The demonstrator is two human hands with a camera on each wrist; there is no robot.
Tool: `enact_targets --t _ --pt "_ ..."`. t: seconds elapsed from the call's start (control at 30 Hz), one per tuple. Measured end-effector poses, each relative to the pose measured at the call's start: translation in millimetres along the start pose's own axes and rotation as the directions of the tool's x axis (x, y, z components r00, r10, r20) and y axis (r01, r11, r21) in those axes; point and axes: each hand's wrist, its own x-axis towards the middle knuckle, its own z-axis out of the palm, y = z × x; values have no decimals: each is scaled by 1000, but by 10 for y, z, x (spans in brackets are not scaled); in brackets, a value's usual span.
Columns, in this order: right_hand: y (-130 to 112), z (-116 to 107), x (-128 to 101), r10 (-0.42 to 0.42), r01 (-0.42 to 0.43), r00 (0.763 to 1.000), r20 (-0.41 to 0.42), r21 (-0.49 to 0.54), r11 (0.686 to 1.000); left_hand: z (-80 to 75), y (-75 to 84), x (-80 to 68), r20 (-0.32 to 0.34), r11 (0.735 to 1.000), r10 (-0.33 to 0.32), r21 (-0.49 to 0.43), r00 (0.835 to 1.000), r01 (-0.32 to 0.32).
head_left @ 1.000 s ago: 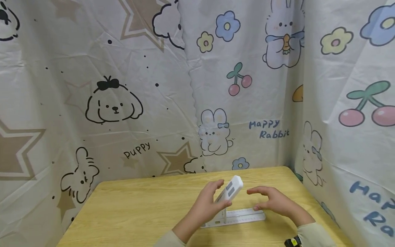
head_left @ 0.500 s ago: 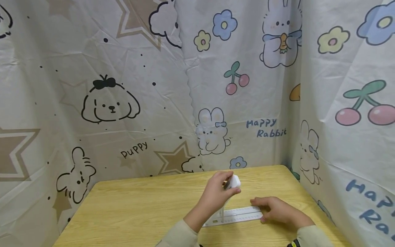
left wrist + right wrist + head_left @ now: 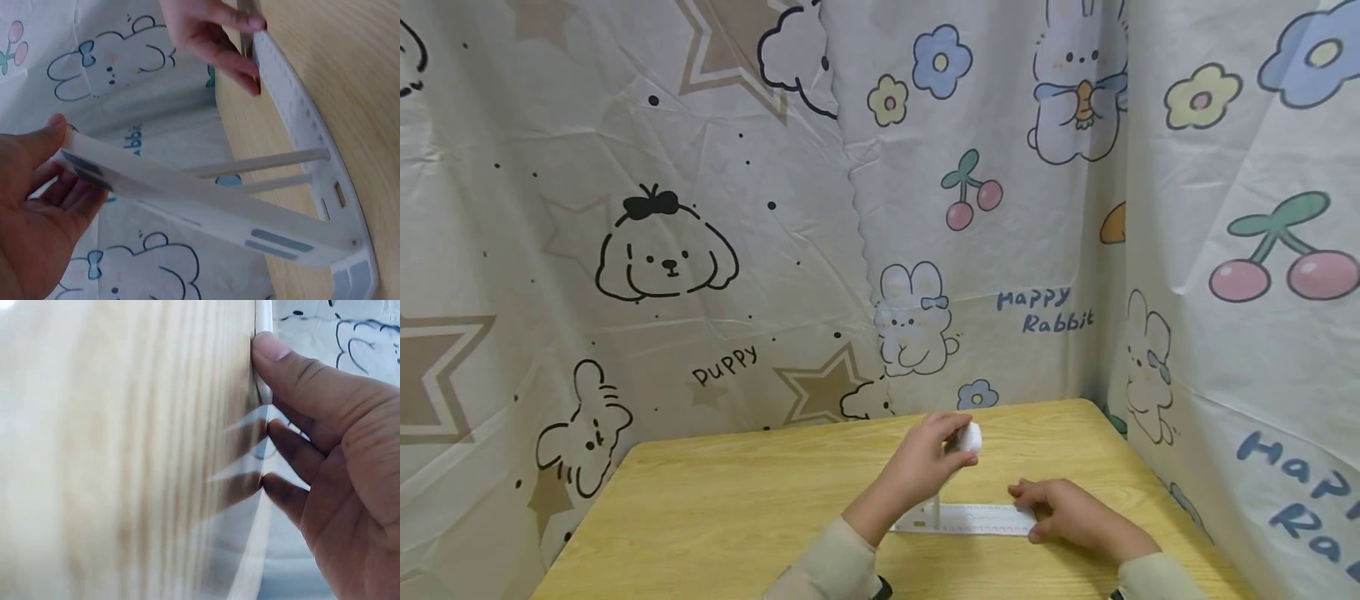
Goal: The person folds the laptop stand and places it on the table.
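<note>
A white folding stand with grey pads stands part-opened on the table. Its long base [image 3: 988, 518] lies flat, edged with rows of small notches in the left wrist view. From a hinge at one end the upper arm [image 3: 187, 194] slants upward, with two thin rods [image 3: 262, 164] between it and the base. My left hand [image 3: 917, 458] pinches the raised end of that arm between thumb and fingers. At the far end of the base, my right hand [image 3: 1067, 512] grips its edges, thumb on the near side. The left forearm and hand hide the hinge in the head view.
The stand is on a light wood-grain table [image 3: 722, 500]. Printed curtains [image 3: 805, 250] hang close behind it and along its right side [image 3: 1240, 358].
My left fingers have come together on the arm's raised end. The right hand has moved down onto the base's far end and taken hold. The base has turned slightly.
</note>
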Motion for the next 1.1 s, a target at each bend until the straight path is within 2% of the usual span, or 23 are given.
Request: enact_targets --t 0.17,0.3,0.5,0.7,0.8,0.9,1.0,1.1 --pt "-23 5 -56 15 -15 999 46 -2 1000 -58 -134 43 64 997 64 -40 996 -61" --pt "20 -50 -51 1 -2 996 88 5 1000 -51 -164 37 47 996 65 -60 997 -63" --pt "71 -87 -50 -57 54 994 90 31 998 -28 -116 29 23 995 79 -57 997 -77" --pt "59 12 -72 -15 9 998 64 95 995 -55 -132 57 55 994 96 -52 994 -93" --pt "14 58 -112 -30 27 998 59 54 998 -73 -169 68 83 993 114 -40 990 -111" --pt "-44 68 -134 -82 85 994 67 -30 996 -97 -221 73 97 990 137 -33 986 -134" --pt "-68 46 -112 -113 120 990 84 -73 990 -113 -256 62 93 987 157 -24 983 -156" --pt "-38 36 -78 -113 121 989 94 -79 990 -102 -255 37 78 985 173 -4 982 -173"
